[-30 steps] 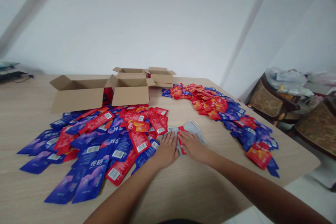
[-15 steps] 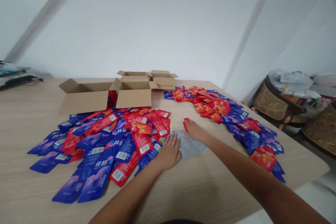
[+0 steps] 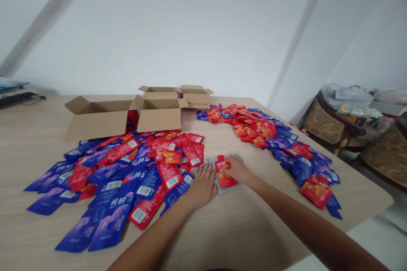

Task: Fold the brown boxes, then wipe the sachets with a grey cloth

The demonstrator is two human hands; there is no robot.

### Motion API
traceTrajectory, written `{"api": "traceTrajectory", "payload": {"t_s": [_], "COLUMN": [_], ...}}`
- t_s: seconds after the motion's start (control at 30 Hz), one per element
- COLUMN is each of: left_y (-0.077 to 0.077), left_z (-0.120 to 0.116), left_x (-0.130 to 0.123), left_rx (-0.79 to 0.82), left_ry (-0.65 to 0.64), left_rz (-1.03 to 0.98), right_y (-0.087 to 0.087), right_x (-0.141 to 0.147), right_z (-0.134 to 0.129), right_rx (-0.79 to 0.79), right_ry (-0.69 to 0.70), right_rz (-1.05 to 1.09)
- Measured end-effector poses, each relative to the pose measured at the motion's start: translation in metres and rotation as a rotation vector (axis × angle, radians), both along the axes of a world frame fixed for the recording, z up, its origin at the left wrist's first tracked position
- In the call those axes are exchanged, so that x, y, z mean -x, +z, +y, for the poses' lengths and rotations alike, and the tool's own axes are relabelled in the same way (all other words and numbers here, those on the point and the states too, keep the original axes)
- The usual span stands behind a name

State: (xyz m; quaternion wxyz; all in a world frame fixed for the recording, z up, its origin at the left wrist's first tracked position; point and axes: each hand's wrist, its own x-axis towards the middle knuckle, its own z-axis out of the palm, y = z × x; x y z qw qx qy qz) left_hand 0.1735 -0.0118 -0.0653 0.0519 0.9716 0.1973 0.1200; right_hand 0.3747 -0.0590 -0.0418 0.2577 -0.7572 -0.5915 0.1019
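A red pouch [image 3: 226, 179] with an orange fruit print lies over a grey, see-through bag [image 3: 235, 188] at the middle of the table. My right hand [image 3: 237, 169] grips the pouch's upper right side. Flat on the left edge of the bag rests my left hand [image 3: 204, 184], its fingers stretched out and nothing held in it. Just left of it spreads a heap of blue and red pouches [image 3: 144, 167], several with barcodes showing. A second long heap of red and blue pouches [image 3: 270, 133] curves along the right side of the table.
Open cardboard boxes [image 3: 160, 118] stand behind the left heap, one wide box [image 3: 98, 123] at the left. Chairs [image 3: 327, 123] with plastic bags on them are at the right, beyond the table edge. Dark items and a cable [image 3: 19, 98] lie far left.
The red pouch, earlier mostly hidden beyond the bag under my right hand, now lies face up over the bag. My left hand stays spread on the bag. The view has shifted slightly.
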Motion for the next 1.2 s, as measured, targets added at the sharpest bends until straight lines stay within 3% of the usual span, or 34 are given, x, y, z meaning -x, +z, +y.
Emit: {"api": "traceTrajectory", "payload": {"t_s": [0.1,0.2,0.33,0.43,0.53,0.6,0.67,0.73,0.83,0.9,1.0,1.2], "left_y": [-0.001,-0.001,0.0,0.0,0.0,0.0,0.001,0.002,0.002,0.002,0.004,0.009], "left_z": [0.001,0.001,0.0,0.0,0.0,0.001,0.001,0.0,0.0,0.0,-0.001,-0.002], "left_x": [0.0,0.001,0.002,0.003,0.003,0.003,0.003,0.003,0.004,0.005,0.004,0.004], "left_rx": [0.007,0.016,0.033,0.033,0.04,0.052,0.06,0.064,0.073,0.078,0.081,0.06], "left_ry": [0.003,0.0,0.009,0.006,0.009,0.019,0.021,0.018,0.014,0.013,0.021,0.008], "left_rz": [0.018,0.009,0.007,-0.007,0.011,0.026,0.021,0.014,0.009,0.005,0.021,0.049], "right_y": [-0.021,-0.018,0.008,0.031,0.052,0.063,0.068,0.065,0.046,0.032,0.024,0.047], "right_x": [0.006,-0.006,-0.027,-0.023,-0.006,-0.001,-0.01,-0.032,-0.076,-0.1,-0.122,-0.126], "right_z": [-0.001,0.014,0.046,0.074,0.103,0.121,0.132,0.134,0.124,0.115,0.104,0.089], "right_rx": [-0.032,0.0,0.136,0.165,0.102,0.041,-0.01,-0.026,0.014,0.066,0.106,0.075], "right_ry": [-0.004,-0.038,-0.143,-0.192,0.044,0.192,0.152,-0.026,-0.349,-0.441,-0.407,-0.447], "right_rz": [-0.225,-0.297,-0.176,0.02,0.38,0.503,0.451,0.28,-0.187,-0.421,-0.432,-0.251]}}
